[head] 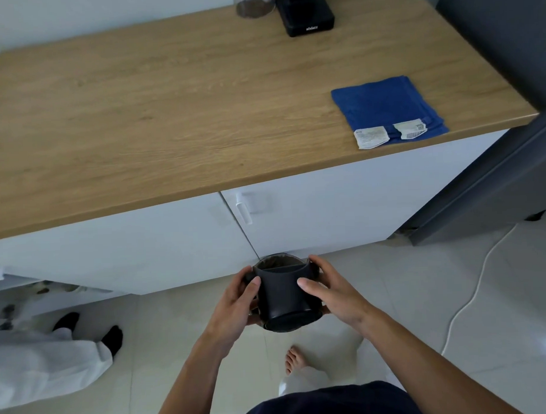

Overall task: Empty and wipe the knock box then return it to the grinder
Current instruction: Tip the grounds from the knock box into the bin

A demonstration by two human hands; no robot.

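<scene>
Room: kitchen corner with pale floor tiles (376, 280), white cabinet doors (327, 205) and a wooden worktop (138, 118) running across the top half of the view.
Knock box: black round knock box (284, 296) is being held out in the air below the worktop edge, in front of the cabinet doors and over the floor. It's tilting so the base is facing the camera and the open mouth is pointing away toward the cabinets; a bar is showing across the mouth.
Left hand: left hand (238, 304) is wrapping around the left side of the box, thumb lying on the front wall, so that grip is clenched on it.
Right hand: right hand (333, 294) is doing the same on the right side, thumb on the wall and fingers curling round the far side.
Grinder: black grinder (307, 15) is sitting at the back of the worktop, well apart from the box, with a clear container (252, 6) just beside it.
Cloth: folded blue cloth (386, 107) is lying near the right front edge of the worktop, white labels sticking out.
Other stuff: white cable (472, 289) is trailing across the floor on the right, and someone in white with black socks (112, 338) is showing at lower left.
</scene>
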